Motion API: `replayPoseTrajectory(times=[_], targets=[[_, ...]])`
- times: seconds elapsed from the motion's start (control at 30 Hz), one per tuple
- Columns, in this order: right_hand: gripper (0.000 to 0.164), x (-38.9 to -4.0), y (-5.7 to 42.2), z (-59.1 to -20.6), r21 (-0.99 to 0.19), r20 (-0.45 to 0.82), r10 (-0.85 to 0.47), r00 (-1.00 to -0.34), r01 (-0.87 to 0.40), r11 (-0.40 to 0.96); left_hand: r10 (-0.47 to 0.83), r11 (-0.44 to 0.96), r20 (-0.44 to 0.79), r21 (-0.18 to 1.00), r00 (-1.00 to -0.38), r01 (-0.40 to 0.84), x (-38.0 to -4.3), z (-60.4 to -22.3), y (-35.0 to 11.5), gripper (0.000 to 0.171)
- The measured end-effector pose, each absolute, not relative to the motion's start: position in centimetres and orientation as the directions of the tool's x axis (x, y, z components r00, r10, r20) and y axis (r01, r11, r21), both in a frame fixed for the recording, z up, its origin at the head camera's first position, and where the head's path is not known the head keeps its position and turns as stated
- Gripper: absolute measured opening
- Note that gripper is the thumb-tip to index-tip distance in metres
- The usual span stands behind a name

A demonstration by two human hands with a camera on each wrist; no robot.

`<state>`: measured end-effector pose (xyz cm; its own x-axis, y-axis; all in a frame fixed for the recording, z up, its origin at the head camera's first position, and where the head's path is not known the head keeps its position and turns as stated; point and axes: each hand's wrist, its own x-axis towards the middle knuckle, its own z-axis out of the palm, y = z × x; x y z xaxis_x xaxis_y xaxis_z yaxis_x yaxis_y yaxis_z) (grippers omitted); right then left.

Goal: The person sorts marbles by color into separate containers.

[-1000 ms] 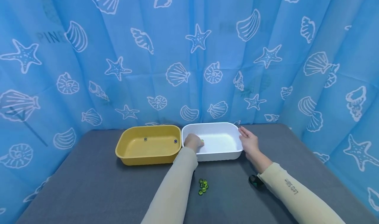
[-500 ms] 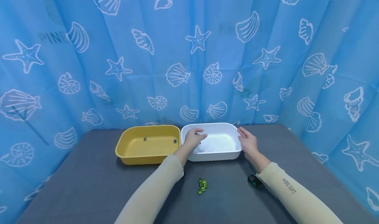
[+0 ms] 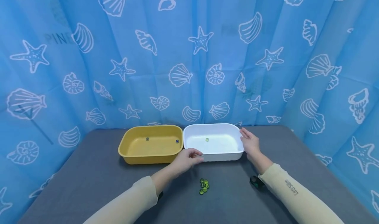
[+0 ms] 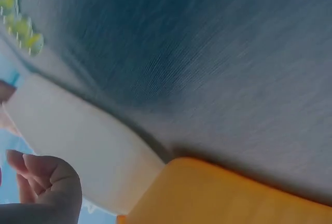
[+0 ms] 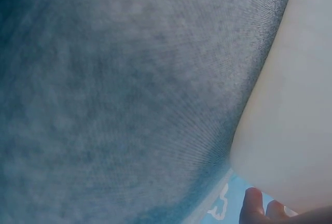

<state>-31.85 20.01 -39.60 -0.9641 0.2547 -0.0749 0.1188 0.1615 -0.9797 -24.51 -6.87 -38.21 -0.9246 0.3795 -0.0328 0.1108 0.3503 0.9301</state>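
Note:
My left hand is in the air just in front of the white bin, near its front left corner. Its fingers are loosely bent with nothing between them. A single green piece, like a glass marble, lies inside that bin. My right hand rests at the bin's right end, fingers fairly straight against the rim. In the right wrist view, fingertips show beside the white wall. Several green marbles lie in a small cluster on the table in front of the white bin.
A yellow bin stands directly left of the white one. Inside it are a blue marble and a greyish one. Grey cloth covers the table. A blue shell-print curtain hangs behind and along the sides.
My left hand has come out of the white bin, back toward me, letting go of a green marble that now lies inside. My right hand has stayed at the rim.

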Motion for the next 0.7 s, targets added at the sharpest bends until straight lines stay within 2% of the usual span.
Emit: replayPoseTrajectory(times=[0.27,0.7], targets=[[0.048,-31.8,19.8,-39.5,-0.980,-0.082,0.270,-0.959,0.127,0.152,0.505,0.429,-0.123,0.894,-0.854,0.125,-22.7,-39.9,-8.0,0.026],[0.048,-31.6,19.8,-39.2,-0.978,-0.083,0.257,-0.963,0.128,0.167,0.507,0.524,-0.234,0.848,-0.829,0.081,-22.8,-41.1,-7.9,0.029]])
